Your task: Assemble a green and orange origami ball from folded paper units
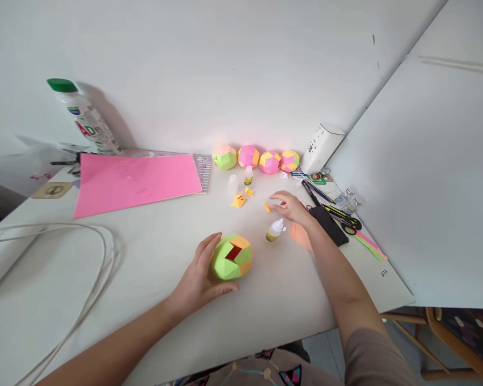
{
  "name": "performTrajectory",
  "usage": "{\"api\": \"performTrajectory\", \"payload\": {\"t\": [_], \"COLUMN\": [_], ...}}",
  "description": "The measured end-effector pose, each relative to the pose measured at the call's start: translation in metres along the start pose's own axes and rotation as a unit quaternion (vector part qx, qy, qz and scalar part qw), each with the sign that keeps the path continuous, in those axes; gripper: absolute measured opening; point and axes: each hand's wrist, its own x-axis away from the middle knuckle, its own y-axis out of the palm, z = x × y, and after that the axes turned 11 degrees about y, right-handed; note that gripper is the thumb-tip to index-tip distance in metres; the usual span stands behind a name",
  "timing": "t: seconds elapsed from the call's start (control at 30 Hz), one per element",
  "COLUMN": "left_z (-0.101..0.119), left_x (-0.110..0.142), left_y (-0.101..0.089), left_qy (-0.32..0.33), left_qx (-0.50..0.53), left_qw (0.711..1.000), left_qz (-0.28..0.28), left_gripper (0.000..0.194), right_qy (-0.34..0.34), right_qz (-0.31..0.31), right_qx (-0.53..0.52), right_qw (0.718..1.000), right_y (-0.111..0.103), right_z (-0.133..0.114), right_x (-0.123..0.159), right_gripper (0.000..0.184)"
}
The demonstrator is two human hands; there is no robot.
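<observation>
The left hand [195,276] is curved around the left side of a paper ball [230,269], fingers along its upper edge and thumb below. The ball sits just above or on the tabletop [161,338], near its front edge; contact cannot be determined. Its shell is made of flat, angular facets in matte green and orange. A four-sided opening in the top exposes a dark red interior.

The right hand [287,206] is bent, thumb and index finger partly apart, with the fingertips at a small orange folded piece [267,207]. Whether they pinch it cannot be determined. Two more folded items, a larger cluster [238,201] and a single wedge [248,191], lie to the left, with sharp creases and pointed corners.

Containers: a glue bottle [272,232], white nozzle upward, stands just in front of the right hand. Its body carries a yellow label; the fill level cannot be read. Behind the folded items stand a translucent bottle [233,185] and a labelled bottle [248,176]; their contents are indistinct. At the rear left, a tall white bottle [89,120] with a green cap is opaque.

A smooth pink sheet [139,182] lies at the left rear.
</observation>
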Motion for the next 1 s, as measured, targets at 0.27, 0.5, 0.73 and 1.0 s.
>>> {"api": "performTrajectory", "payload": {"t": [0.27, 0.5, 0.73, 1.0], "left_z": [0.004, 0.017, 0.039, 0.061], "left_x": [-0.002, -0.008, -0.002, 0.001], "left_y": [-0.002, -0.015, -0.012, -0.003], "left_qy": [0.043, 0.165, 0.34, 0.052], "left_qx": [-0.015, -0.166, -0.07, 0.316], "left_qw": [0.999, 0.954, 0.934, 0.941], "left_qz": [0.028, 0.189, 0.085, -0.107], "left_gripper": [0.1, 0.03, 0.005, 0.044], "right_qy": [-0.078, -0.059, -0.128, -0.395], "right_qz": [-0.013, 0.122, 0.426, 0.186], "right_qx": [0.094, 0.099, 0.084, 0.136], "right_qw": [0.992, 0.986, 0.891, 0.889], "right_y": [0.019, 0.01, -0.063, -0.016], "right_z": [0.014, 0.012, -0.074, -0.136], "right_x": [-0.001, -0.004, 0.05, 0.141], "right_gripper": [0.022, 0.021, 0.016, 0.019]}}
